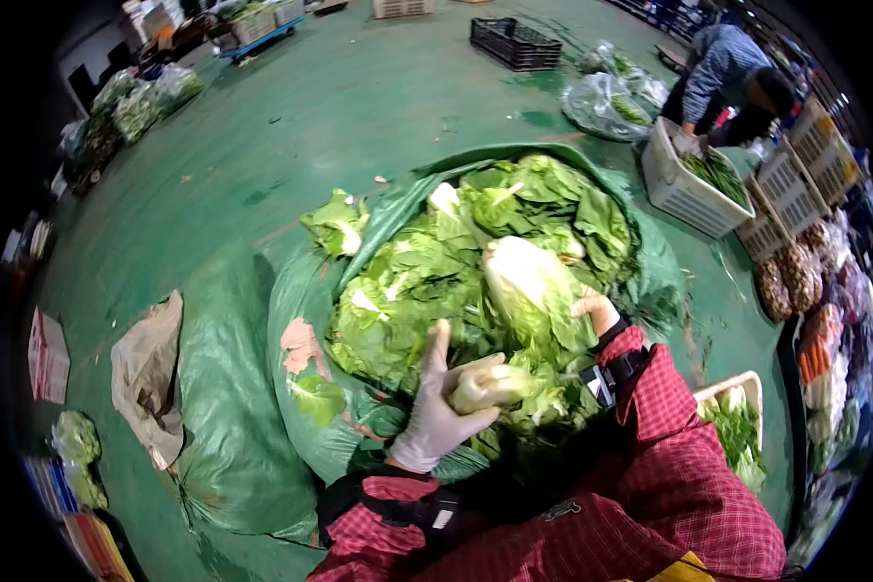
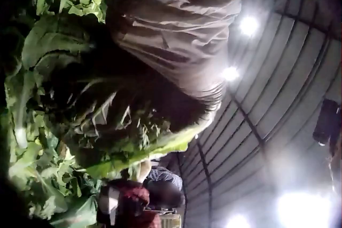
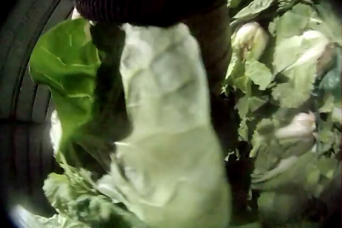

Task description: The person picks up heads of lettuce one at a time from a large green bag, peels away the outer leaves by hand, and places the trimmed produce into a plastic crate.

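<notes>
The left hand [image 1: 441, 403] wears a thin, whitish, wrinkled glove [image 1: 419, 436]. Red, finely checked sleeves [image 1: 662, 407] carry black wrist straps [image 1: 629, 367]; a dark ribbed cuff [image 3: 123, 6] shows, and a small outlined emblem [image 1: 561, 510] marks the checked front.

Got a big green floor [image 1: 252, 145] here, pretty scuffed, with dark patches [image 1: 532, 118] and little scraps [image 1: 381, 179] here and there. Can spot a pale wall [image 1: 87, 48] way off at upper left, plus a blue cart [image 1: 267, 41] and a black plastic crate [image 1: 516, 45] toward the back. Up top, left wrist view: greyish ribbed roof [image 2: 299, 78], dark beams [image 2: 246, 118], crazy bright lamps [image 2: 248, 25].
</notes>
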Available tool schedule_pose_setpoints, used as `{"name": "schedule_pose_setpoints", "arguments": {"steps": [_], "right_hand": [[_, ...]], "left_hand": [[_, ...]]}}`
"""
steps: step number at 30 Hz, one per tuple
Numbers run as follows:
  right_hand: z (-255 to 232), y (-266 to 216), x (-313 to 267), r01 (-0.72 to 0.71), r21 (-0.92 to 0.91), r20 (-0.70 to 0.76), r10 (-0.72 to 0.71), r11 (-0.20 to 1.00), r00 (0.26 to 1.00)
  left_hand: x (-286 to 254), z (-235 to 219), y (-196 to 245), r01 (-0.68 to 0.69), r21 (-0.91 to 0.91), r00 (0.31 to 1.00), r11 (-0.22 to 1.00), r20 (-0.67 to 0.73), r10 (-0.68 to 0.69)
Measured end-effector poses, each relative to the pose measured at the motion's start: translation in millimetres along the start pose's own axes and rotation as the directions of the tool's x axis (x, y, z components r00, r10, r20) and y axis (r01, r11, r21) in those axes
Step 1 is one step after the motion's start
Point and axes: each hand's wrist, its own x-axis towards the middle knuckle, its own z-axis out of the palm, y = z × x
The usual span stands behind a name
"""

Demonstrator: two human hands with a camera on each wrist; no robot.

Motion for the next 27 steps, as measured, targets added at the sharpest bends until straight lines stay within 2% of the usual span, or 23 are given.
{"name": "schedule_pose_setpoints", "arguments": {"steps": [2,3,4,5,7,8,10,11,13,14,15,17,18,19,21,22,23,25,26,27], "right_hand": [[-25,12,-32,-0.059,0.228,0.047,0.05,0.972,0.998],[12,2,-52,-0.072,0.365,0.071,0.049,0.928,0.996],[25,0,-68,-0.1,0.395,0.086,0.072,0.913,0.994],[47,-6,-78,-0.111,0.43,0.185,0.033,0.896,0.982],[67,-10,-92,-0.174,0.339,0.315,0.062,0.925,0.947],[65,-11,-96,-0.16,0.179,0.36,0.086,0.971,0.929],[60,-17,-106,-0.097,-0.151,0.428,0.154,0.984,0.89],[60,-17,-110,0.039,-0.323,0.405,0.1,0.946,0.909],[74,-26,-116,0.276,-0.619,0.377,-0.03,0.735,0.926],[81,-46,-130,0.482,-0.82,0.441,-0.196,0.307,0.876],[100,-63,-150,0.458,-0.881,0.41,-0.288,0.123,0.866],[110,-83,-197,0.433,-0.888,0.379,-0.288,0.153,0.879],[111,-87,-211,0.535,-0.813,0.487,-0.237,0.227,0.841],[130,-92,-227,0.495,-0.816,0.468,-0.163,0.298,0.869],[141,-84,-237,0.535,-0.844,0.502,-0.284,0.047,0.817],[151,-86,-241,0.505,-0.863,0.478,-0.333,-0.005,0.813],[151,-77,-238,0.596,-0.802,0.528,-0.419,0.041,0.739],[143,-65,-237,0.485,-0.835,0.374,-0.377,0.261,0.847],[141,-62,-239,0.516,-0.734,0.337,-0.421,0.442,0.842],[139,-65,-243,0.494,-0.678,0.295,-0.414,0.544,0.861]], "left_hand": [[-1,-4,26,-0.083,0.127,0.991,0.988,0.114,0.068],[-1,-3,44,-0.151,0.196,0.973,0.969,0.201,0.111],[0,-1,62,-0.228,0.251,0.946,0.941,0.285,0.153],[-3,6,78,-0.23,0.326,0.944,0.917,0.305,0.128],[-11,24,108,-0.238,0.468,0.946,0.851,0.31,0.095],[-14,33,110,-0.271,0.464,0.945,0.843,0.294,0.142],[-17,50,125,-0.383,0.581,0.915,0.719,0.345,0.209],[-19,54,138,-0.406,0.595,0.902,0.693,0.384,0.198],[-31,61,142,-0.404,0.646,0.91,0.647,0.353,0.217],[-36,65,141,-0.403,0.669,0.913,0.624,0.341,0.224],[-39,73,138,-0.379,0.718,0.924,0.583,0.261,0.28],[-43,78,138,-0.35,0.775,0.934,0.526,0.245,0.259],[-42,84,142,-0.361,0.774,0.927,0.52,0.236,0.293],[-42,91,145,-0.381,0.797,0.919,0.468,0.271,0.287],[-40,110,149,-0.421,0.832,0.901,0.362,0.337,0.272],[-39,118,150,-0.419,0.85,0.904,0.321,0.357,0.234],[-38,124,150,-0.42,0.846,0.903,0.33,0.352,0.247],[-35,132,155,-0.414,0.84,0.905,0.35,0.337,0.26],[-35,133,164,-0.398,0.823,0.917,0.405,0.347,0.196],[-37,126,173,-0.411,0.826,0.906,0.385,0.415,0.078]]}}
